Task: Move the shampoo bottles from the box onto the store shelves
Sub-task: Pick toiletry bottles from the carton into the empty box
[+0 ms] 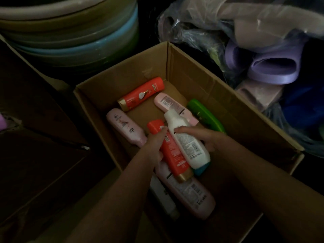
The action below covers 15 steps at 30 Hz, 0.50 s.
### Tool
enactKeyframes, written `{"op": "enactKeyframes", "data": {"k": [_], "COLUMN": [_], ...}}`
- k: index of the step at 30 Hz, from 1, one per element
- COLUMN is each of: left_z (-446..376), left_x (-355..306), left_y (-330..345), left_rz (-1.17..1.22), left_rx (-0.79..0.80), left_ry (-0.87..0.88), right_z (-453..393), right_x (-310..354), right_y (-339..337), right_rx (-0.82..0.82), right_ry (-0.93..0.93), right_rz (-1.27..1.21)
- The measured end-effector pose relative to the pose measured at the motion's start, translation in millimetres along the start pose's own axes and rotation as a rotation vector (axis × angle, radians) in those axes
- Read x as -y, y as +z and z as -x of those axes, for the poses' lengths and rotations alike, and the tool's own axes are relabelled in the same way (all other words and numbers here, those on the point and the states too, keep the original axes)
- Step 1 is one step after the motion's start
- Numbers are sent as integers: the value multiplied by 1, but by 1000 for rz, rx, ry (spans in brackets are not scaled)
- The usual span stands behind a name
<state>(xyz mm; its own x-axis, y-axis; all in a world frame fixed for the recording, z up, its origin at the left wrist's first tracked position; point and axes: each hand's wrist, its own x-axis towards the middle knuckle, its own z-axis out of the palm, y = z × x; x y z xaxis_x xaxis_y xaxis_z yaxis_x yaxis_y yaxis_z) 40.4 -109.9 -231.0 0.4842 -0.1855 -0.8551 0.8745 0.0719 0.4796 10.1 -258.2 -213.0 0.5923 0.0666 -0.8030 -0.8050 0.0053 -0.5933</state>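
Shampoo bottles (142,94) loose inside open cardboard box (201,74), frame centre; left hand (154,142) fingers curled around red bottle (171,151), right hand (205,137) gripping white bottle (187,139).

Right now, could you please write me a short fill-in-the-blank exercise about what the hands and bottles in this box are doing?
1. The left hand grips a ____ bottle with a gold cap.
2. The right hand holds a white bottle with a ____ cap.
3. The green bottle lies against the box's ____ wall.
4. The slippers beside the box are ____.

Missing words: red; teal; right; purple
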Motion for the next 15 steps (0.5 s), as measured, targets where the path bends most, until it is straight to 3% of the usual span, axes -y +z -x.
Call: {"op": "enactKeyframes", "data": {"k": [4,7,11,15], "left_z": [14,29,66,155], "left_x": [-10,-36,-108,-198], "left_y": [1,8,19,16], "left_rz": [63,119,118,115], "left_rx": [100,126,124,266], "left_ry": [62,156,429,736], "right_z": [18,40,90,158], "right_x": [19,52,117,187], "right_y": [-4,-1,20,63], "right_rx": [57,13,-108,-52], "right_ry": [-14,-113,-397,-732], "right_rz": [-3,1,-46,-172]}}
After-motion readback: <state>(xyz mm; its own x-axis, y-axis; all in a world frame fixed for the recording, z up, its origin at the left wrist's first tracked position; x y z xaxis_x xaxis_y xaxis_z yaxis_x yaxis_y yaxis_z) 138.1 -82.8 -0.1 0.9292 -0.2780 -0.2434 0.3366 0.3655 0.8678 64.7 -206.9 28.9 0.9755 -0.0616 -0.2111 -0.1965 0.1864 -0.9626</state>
